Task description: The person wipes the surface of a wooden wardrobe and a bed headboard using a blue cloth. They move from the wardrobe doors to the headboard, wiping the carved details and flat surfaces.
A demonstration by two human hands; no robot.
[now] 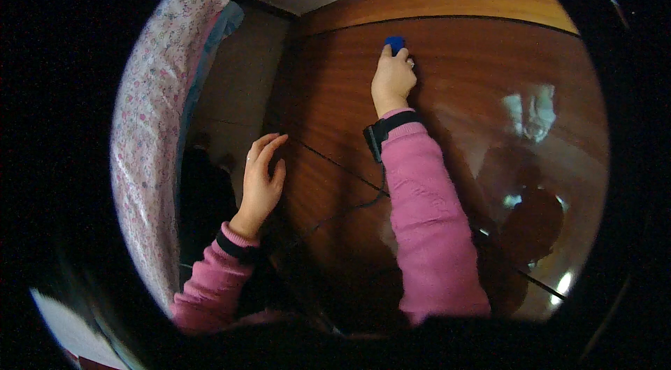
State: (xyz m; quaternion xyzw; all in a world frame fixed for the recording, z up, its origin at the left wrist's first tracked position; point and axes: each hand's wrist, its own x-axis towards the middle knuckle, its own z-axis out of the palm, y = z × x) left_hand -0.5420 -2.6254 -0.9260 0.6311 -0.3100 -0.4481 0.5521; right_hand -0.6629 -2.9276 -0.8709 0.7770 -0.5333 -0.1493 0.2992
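My right hand [395,80] reaches far out over a glossy brown wooden surface [335,97]. Its fingers are closed on a small blue object [395,43], whose upper part shows past the fingertips; its exact kind cannot be made out. My left hand [263,178] is near the left edge of the wooden surface, fingers loosely extended and slightly bent, with nothing visible in them. Whether its fingertips touch the edge, I cannot tell.
A floral-covered bed [150,132] runs along the left side. Between it and the wood lies grey floor [234,83]. A dark seam crosses the wood, and a thin black cable [342,212] hangs near my right wrist strap [375,141]. Bright reflections shine at right.
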